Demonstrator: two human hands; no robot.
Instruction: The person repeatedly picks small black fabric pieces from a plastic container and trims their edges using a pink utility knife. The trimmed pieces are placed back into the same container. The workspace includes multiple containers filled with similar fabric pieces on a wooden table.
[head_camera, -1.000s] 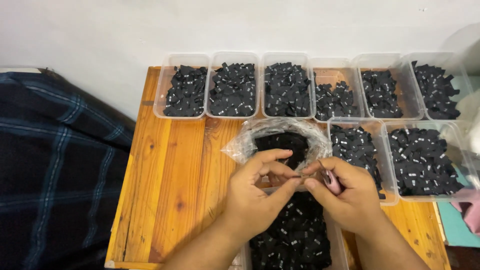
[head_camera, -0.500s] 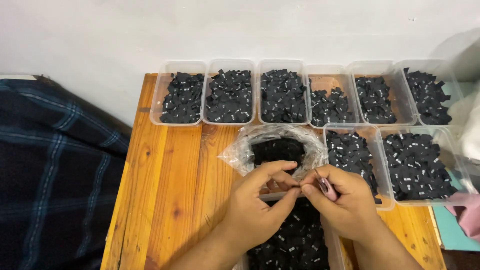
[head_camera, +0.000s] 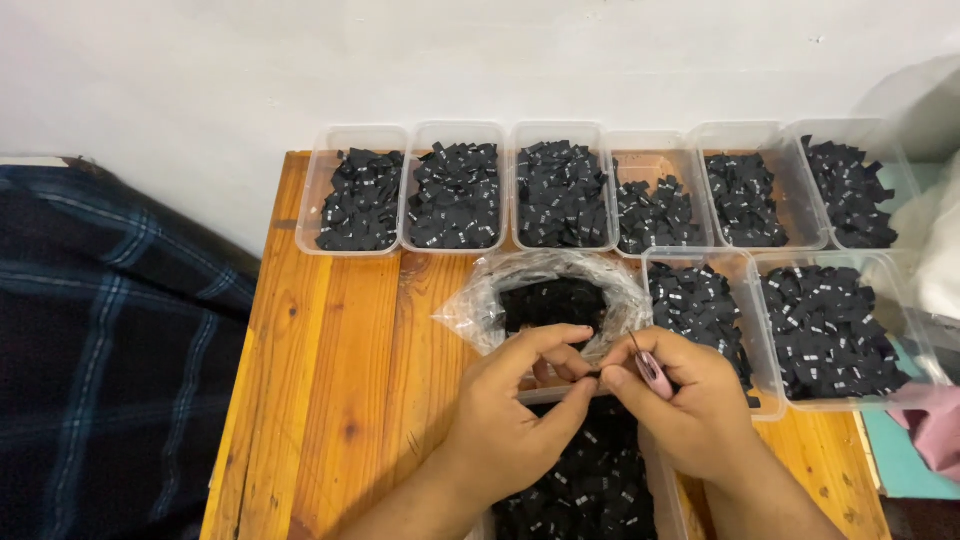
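I see both hands meeting over the table's (head_camera: 330, 400) near edge, fingertips together. Left hand (head_camera: 515, 420) has thumb and forefinger curled and pressed to a pinch; whatever sits between the tips is too small to tell, maybe 1 black tag. Right hand (head_camera: 690, 410) is closed round a small pink tool (head_camera: 652, 374), thin metal tip sticking up past the knuckles, forefinger touching the left thumb tip.

Under the hands, at the near edge: a clear tub (head_camera: 590, 490) full of black tags with tiny white print, mostly hidden by my wrists. Just behind the hands, mid-table: an open clear bag (head_camera: 480, 305), rim rolled down, more black tags inside.

Along the far edge, against the white wall (head_camera: 400, 60): a row of 6 clear tubs (head_camera: 362, 135), side by side and touching, all holding black tags. The 4th from the left is less full, wood showing through its bottom. At the right edge, nearer than that row: 2 bigger tubs (head_camera: 755, 290), side by side, also loaded with tags; the left one of these sits just beside the right hand.

Off the table's left edge: dark blue plaid cloth (head_camera: 110, 340). Off the right edge: pale fabric and a pink scrap (head_camera: 930, 435).
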